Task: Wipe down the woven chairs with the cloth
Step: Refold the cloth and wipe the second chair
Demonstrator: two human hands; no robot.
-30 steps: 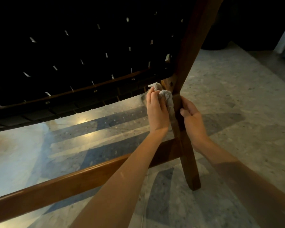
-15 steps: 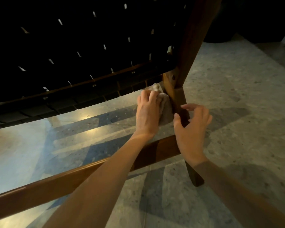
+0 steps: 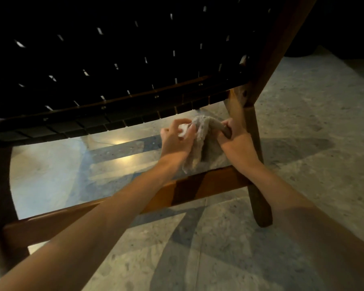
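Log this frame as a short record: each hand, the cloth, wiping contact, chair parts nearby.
left hand: grips one end of the crumpled grey-beige cloth
right hand: grips the other end, in front of the brown wooden chair leg
cloth: bunched between the hands, loose end hanging toward the brown wooden crossbar
wiping contact: none plainly visible
seat: black woven straps, above the hands, untouched
floor: speckled grey stone

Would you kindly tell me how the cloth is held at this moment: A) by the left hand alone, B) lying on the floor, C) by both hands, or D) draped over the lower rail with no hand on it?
C: the left hand and the right hand each grip part of the cloth, which hangs between them.
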